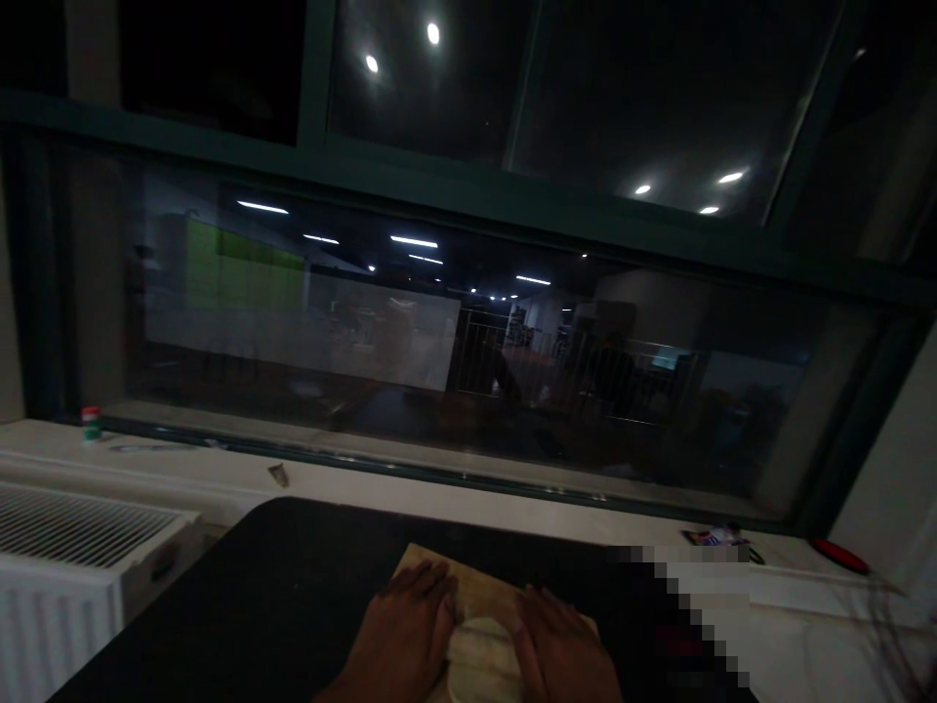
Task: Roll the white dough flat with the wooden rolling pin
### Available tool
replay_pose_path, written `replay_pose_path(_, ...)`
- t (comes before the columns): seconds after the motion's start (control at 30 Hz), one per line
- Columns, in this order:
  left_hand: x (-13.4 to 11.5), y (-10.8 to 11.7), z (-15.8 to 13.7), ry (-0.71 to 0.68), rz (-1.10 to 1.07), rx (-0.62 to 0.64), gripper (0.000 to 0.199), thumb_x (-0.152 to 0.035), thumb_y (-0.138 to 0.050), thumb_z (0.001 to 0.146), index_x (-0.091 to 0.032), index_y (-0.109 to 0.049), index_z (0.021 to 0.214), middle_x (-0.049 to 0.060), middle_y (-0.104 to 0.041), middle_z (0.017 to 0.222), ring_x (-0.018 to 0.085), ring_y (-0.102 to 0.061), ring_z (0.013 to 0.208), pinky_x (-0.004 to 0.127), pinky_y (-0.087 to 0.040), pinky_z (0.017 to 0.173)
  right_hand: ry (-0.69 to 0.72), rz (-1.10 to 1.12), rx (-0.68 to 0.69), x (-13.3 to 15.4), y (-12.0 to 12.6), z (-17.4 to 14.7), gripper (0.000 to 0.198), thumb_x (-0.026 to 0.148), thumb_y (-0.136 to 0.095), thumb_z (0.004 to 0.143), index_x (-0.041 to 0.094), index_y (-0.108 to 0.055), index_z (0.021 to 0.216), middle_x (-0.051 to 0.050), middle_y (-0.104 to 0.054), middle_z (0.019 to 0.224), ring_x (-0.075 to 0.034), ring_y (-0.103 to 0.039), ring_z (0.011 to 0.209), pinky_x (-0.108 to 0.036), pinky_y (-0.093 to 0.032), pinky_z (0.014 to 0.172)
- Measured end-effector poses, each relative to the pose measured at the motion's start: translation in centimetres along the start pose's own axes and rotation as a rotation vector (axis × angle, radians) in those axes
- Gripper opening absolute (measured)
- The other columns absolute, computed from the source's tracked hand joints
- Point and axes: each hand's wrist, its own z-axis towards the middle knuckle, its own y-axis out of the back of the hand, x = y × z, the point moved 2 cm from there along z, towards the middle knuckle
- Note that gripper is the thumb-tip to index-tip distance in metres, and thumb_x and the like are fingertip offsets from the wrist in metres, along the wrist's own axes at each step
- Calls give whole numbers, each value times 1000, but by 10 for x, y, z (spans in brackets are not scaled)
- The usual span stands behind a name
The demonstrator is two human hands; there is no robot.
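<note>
Board (487, 594): light tan. Round piece (483, 656): pale cream, darker streaks across face. Worktop (278, 586): plain black. Windowsill (439, 493): off-white. Window frame (439, 202): dark green. Small container (91, 426): red top, green below. Flat oval item (839, 557): red, dark edge. Radiator (59, 610): white, dark parallel stripes along top grille (80, 527). Panel seen in glass (245, 266): lime green.

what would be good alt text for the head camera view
A left hand and right hand lie on a board, either side of a pale rounded piece, on a black table. Behind are a sill and dark window; a radiator stands left.
</note>
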Motion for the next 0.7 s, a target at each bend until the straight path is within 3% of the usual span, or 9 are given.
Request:
replay_pose_path(0.07, 2, 0, 3, 20, 25, 44, 44, -28, -30, 97, -29, -58, 130, 3, -53, 141, 24, -46, 132, 47, -35, 111, -15, 16, 43, -4, -5, 11, 38, 29, -37, 95, 26, -63, 123, -6, -63, 128, -26, -58, 118, -41, -44, 100)
replay_pose_path(0.23, 13, -3, 19, 44, 32, 34, 44, -27, -35, 94, -27, -56, 132, 6, -54, 141, 26, -45, 132, 50, -32, 110, 162, 35, 135, -9, 1, 48, 40, 16, -36, 93, 26, -64, 120, -3, -64, 126, -22, -55, 122, -35, -42, 102)
replay_pose_path(0.4, 20, -4, 34, 92, 37, 18, 42, -30, -33, 94, -26, -62, 124, 6, -65, 125, 26, -56, 119, 49, -39, 103, 81, 49, 135, -10, -1, 74, 34, 21, -35, 96, 24, -68, 104, -4, -71, 107, -18, -64, 104, -28, -48, 89)
replay_pose_path(0.57, 12, -4, 18, 56, 96, 7, 46, -35, -32, 97, -25, -51, 137, 8, -51, 143, 30, -39, 136, 60, -24, 112, 36, 28, 50, -4, 1, 49, 37, 17, -36, 95, 23, -66, 116, -5, -67, 121, -21, -57, 119, -35, -40, 104)
replay_pose_path(0.7, 3, -2, -3, -20, 90, -60, 45, -37, -25, 101, -27, -52, 136, 5, -54, 141, 26, -44, 133, 54, -31, 112, -67, 12, -12, 9, 13, 16, 42, 22, -30, 96, 21, -66, 118, -6, -67, 121, -20, -62, 111, -31, -46, 96)
